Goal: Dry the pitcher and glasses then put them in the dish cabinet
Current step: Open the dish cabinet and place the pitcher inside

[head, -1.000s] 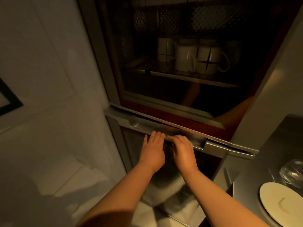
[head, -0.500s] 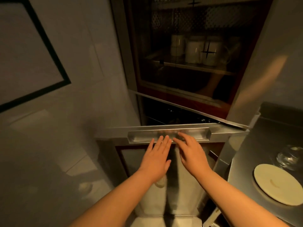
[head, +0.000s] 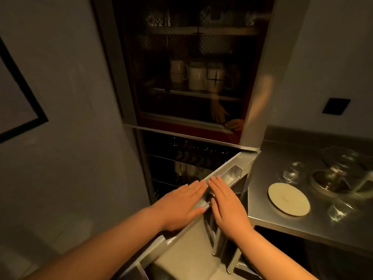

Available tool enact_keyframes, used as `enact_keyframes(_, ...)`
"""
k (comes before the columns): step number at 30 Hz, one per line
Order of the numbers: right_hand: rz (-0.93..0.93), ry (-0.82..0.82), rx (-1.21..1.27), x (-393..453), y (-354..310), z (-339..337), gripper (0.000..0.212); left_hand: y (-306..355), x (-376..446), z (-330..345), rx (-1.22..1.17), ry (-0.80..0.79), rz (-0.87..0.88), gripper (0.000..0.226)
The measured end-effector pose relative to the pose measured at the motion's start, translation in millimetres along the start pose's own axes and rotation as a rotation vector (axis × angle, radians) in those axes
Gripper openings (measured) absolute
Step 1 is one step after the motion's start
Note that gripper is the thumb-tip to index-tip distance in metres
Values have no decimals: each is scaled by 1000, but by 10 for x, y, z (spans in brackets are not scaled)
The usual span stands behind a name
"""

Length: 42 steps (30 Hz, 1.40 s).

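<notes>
The tall dish cabinet [head: 129, 98] stands ahead, and its lower door [head: 187, 251] is swung out towards me. My left hand [head: 181, 205] and my right hand [head: 228, 205] lie flat, fingers straight, on the door's top edge by the recessed metal handle [head: 232, 172]. Neither hand holds anything. Dark wire racks [head: 191, 158] show inside the lower compartment. On the steel counter [head: 262, 168] to the right stand a glass pitcher [head: 339, 178] and two glasses [head: 292, 171] [head: 341, 211].
White mugs [head: 201, 77] sit on a shelf behind the upper glass door, which reflects my hands. A round pale plate [head: 288, 199] lies on the counter. A grey wall with a black-framed panel [head: 30, 110] is on the left.
The lower door has swung further out and round to the right with both hands on its top edge. My view has shifted right, bringing the pitcher and glasses into sight.
</notes>
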State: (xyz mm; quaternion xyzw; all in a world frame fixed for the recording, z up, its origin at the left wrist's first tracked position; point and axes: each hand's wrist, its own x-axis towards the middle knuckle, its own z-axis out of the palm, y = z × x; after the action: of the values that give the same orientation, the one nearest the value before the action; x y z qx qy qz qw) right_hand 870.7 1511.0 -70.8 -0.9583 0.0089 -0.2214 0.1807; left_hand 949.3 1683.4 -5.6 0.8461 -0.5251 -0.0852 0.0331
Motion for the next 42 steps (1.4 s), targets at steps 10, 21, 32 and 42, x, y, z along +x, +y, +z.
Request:
enact_keyframes(10,209,86,73,-293,-56,-279,54,438,31,41,-138,-48,175,67)
enact_keyframes(21,169,27,113,-609,188,-651,41,828,192,124,-134,-27,216,69)
enact_keyframes(32,517,-221,292,-740,-4,-1001,61,842,695,151,-7,-11,369,81)
enact_keyframes(42,693,-249,340,-519,-92,-936,54,525,1176,-62,79,-130,742,89)
